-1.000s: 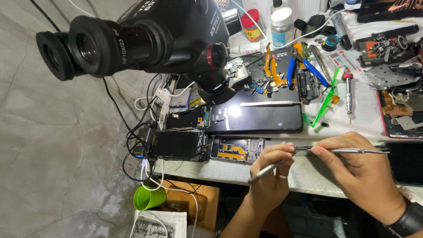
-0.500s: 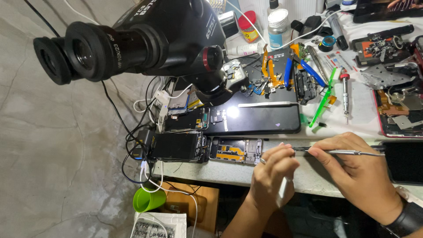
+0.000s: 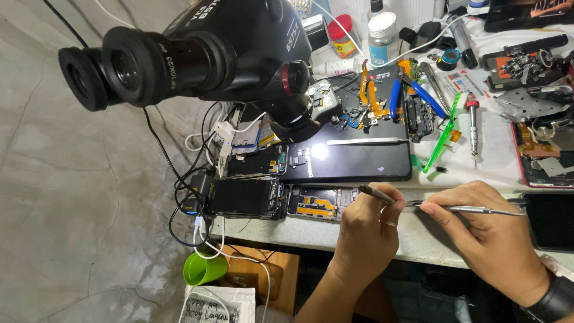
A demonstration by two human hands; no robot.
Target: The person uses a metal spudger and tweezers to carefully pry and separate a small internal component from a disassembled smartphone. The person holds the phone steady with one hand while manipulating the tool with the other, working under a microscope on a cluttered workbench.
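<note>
Across the upper left of the view stands one large black stereo microscope [image 3: 227, 54] with two rubber-cupped eyepieces, its body overhanging a white workbench [image 3: 430, 239]. Beneath its lens lies one long black glossy phone panel [image 3: 353, 158], lit by a bright spot. Below that panel, at the bench's near edge, lies one opened phone with a dark frame and exposed yellow and blue parts [image 3: 281, 200].

At far right, one red-edged opened device [image 3: 538, 152] rests on the bench, cut off by the frame edge. Behind the microscope stand two labelled containers: one round jar with a red label and yellow lid [image 3: 342, 40], and just beside it one clear bottle with a silver cap and a pale blue label [image 3: 381, 39]. One paper sheet with red and blue print [image 3: 463, 81] lies further right. On the floor below the bench sit one green plastic cup [image 3: 203, 269] and one white packet with handwriting [image 3: 216, 306].

Smaller tools lie right of the panel: one pair of blue-handled pliers [image 3: 427, 98], one green plastic pry tool [image 3: 443, 131], and one slim screwdriver with a red collar [image 3: 473, 125].

The person's left hand [image 3: 365, 233], wearing one ring, is curled, fingers pressed together around a thin dark-tipped metal tool [image 3: 375, 193], whose tip sits at the opened phone's right end. The right hand [image 3: 490, 236], with a black band at the wrist, pinches one pair of slender steel tweezers [image 3: 472, 209] between thumb and forefinger, lying level and pointing toward the left hand.
</note>
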